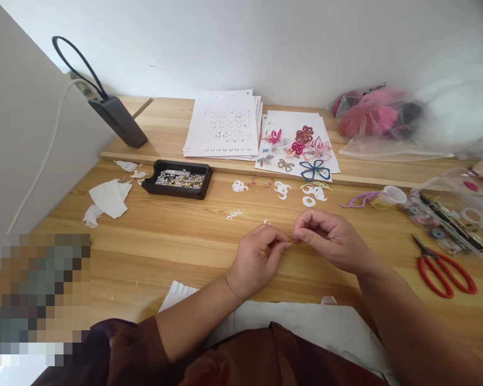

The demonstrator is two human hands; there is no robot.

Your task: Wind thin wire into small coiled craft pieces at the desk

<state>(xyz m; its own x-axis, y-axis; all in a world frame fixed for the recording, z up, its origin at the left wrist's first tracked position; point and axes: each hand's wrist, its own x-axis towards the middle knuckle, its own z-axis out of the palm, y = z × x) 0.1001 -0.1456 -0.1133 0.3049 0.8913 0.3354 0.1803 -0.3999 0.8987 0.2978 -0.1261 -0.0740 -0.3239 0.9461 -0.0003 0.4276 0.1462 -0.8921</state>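
Observation:
My left hand (257, 260) and my right hand (333, 241) meet fingertip to fingertip above the wooden table (177, 246). Both pinch a thin gold-coloured strand (291, 239); whether it is wire or thread I cannot tell, and most of it is hidden by the fingers. Just beyond my fingers, a small white crescent cutout (266, 222) lies on the wood. Farther left is a short row of white curved cutouts (234, 215). Behind them sit small piles of white crescents (282, 190) and a white ring (308, 201), with pinkish coiled pieces (269, 183) beside them.
A black tray (177, 192) of beads stands at back left, near crumpled white paper (109, 198). Paper sheets (221, 126) and wire-like flowers (315, 170) lie on the raised shelf. Red-handled scissors (443, 268), a small cup (392, 197) and a clear box (454, 225) are at right.

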